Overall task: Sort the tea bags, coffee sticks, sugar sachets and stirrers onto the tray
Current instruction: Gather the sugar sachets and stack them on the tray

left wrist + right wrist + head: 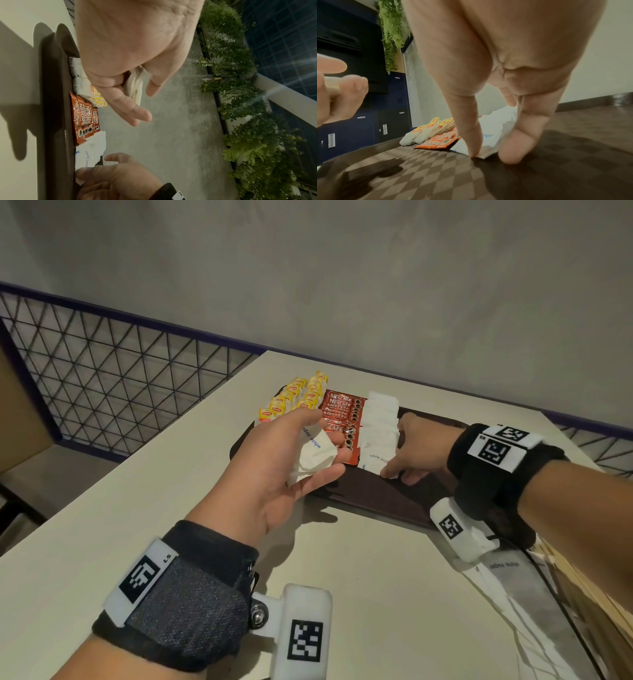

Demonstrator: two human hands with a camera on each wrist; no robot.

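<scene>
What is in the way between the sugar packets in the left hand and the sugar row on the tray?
Nothing visible. The left hand holds the sugar packets above the coffee sticks, beside the sugar row.

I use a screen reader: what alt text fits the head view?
A right hand presses a sugar sachet onto a dark tray beside rows of coffee sticks and tea bags; the left hand holds more sachets.

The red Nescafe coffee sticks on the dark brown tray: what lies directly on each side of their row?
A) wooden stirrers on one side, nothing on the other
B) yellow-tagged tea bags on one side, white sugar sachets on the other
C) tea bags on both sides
B: the red Nescafe coffee sticks lie between the yellow-tagged Lipton tea bags and the row of white sugar sachets on the dark brown tray.
</scene>
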